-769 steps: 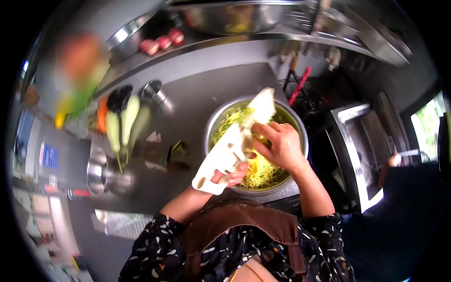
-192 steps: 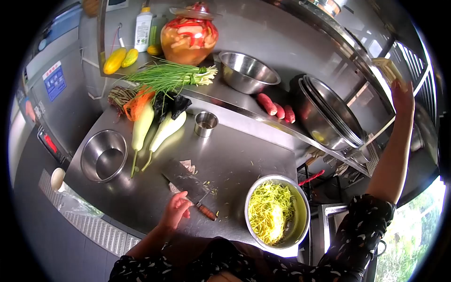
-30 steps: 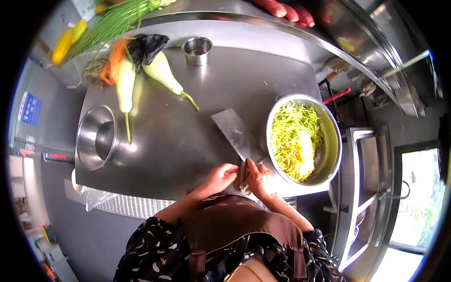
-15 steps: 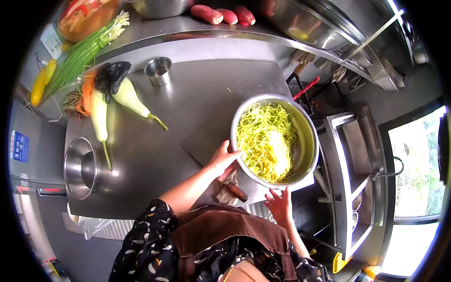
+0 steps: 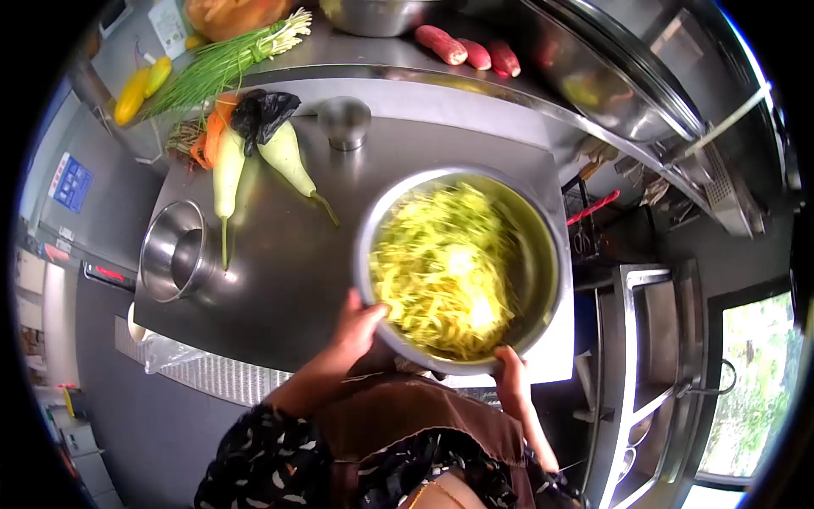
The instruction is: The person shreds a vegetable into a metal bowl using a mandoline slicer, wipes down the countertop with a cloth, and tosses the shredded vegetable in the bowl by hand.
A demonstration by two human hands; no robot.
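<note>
A large steel bowl (image 5: pixel 543 318) holds a heap of yellow-green shreds (image 5: pixel 445 271), slightly blurred. My left hand (image 5: pixel 356 327) grips the bowl's rim at its lower left, thumb over the edge. At the bottom right of the rim, my right hand (image 5: pixel 511 373) holds on with its fingers bent over it. The bowl looks raised and close to the camera, over the steel table (image 5: pixel 288 280). The cleaver seen earlier is hidden; below the bowl only a scrap of cloth shows.
Two pale green gourds (image 5: pixel 227 174) lie by a black plastic bag (image 5: pixel 264 117). A small steel cup (image 5: pixel 344 123) stands behind, and an empty steel bowl (image 5: pixel 173 251) at the left. Red radishes (image 5: pixel 442 44) and green stalks (image 5: pixel 225 64) rest on the shelf (image 5: pixel 339 64). A sink (image 5: pixel 657 339) is at right.
The bowl of shreds has moved left and closer to the camera. My right hand, apart from the bowl half a second ago, now grips its rim; my left hand remains on it.
</note>
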